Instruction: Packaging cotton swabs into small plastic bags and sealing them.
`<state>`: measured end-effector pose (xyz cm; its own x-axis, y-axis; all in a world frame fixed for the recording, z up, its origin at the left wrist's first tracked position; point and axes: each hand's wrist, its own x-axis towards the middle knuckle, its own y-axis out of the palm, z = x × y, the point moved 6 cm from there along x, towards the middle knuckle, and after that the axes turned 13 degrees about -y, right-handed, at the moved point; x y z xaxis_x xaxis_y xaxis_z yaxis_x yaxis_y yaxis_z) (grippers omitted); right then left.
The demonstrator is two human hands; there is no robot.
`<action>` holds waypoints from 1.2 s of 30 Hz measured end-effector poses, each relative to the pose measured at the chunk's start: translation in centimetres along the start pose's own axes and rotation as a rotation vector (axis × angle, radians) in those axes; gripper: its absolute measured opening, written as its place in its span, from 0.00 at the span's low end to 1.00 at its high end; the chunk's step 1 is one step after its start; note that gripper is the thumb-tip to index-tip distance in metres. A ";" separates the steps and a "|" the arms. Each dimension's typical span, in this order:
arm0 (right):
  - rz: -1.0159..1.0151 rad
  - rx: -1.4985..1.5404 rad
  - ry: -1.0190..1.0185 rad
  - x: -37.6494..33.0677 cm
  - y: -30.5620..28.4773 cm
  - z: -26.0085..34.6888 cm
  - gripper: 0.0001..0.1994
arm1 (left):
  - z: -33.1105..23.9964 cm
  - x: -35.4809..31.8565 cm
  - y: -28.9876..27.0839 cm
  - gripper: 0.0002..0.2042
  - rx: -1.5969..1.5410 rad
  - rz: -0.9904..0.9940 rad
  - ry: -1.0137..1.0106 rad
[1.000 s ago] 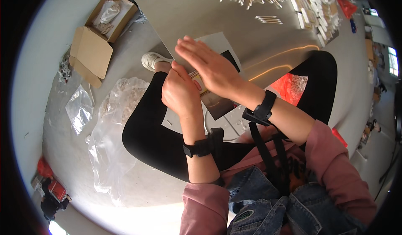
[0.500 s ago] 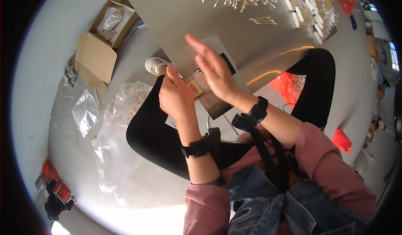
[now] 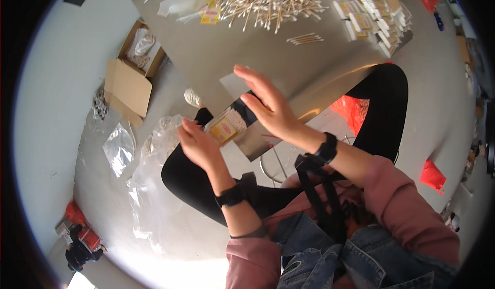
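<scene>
In my left hand [image 3: 200, 146] is a small clear pack of cotton swabs [image 3: 224, 129] with a yellow label, pinched at its left end and tilted. White swab tips line its right end. My right hand [image 3: 272, 111] is held flat beside those tips, fingers stretched out and thumb apart, with nothing in it. A gap shows between its palm and the pack. Beneath both hands lies a dark, shiny flat piece [image 3: 252, 142] at the table edge, partly covered by the pack and my right hand.
A large heap of loose cotton swabs [image 3: 265, 3] covers the far table, with a short row of swabs [image 3: 304, 39] in front. Stacked filled packs [image 3: 374, 18] stand at far right. An open cardboard box [image 3: 126, 85], clear bags [image 3: 119, 147] and a red bag [image 3: 353, 114] lie lower down.
My left hand and the swab pack have moved left and down, away from my right palm. My right hand has shifted slightly lower. The whole view has also tilted a little.
</scene>
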<state>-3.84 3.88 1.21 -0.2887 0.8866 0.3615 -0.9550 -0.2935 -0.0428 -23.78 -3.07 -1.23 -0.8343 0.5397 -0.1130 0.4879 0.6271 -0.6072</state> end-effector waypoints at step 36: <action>0.490 -0.702 -0.502 3.5 -15.4 -0.5 0.05 | -13.9 -11.6 13.2 0.07 0.297 0.394 0.706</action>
<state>9.79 11.72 2.64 -0.7552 0.4216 0.5020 -0.6082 -0.1650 -0.7764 -4.08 6.70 2.98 -0.2152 0.9717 0.0972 0.5387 0.2012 -0.8181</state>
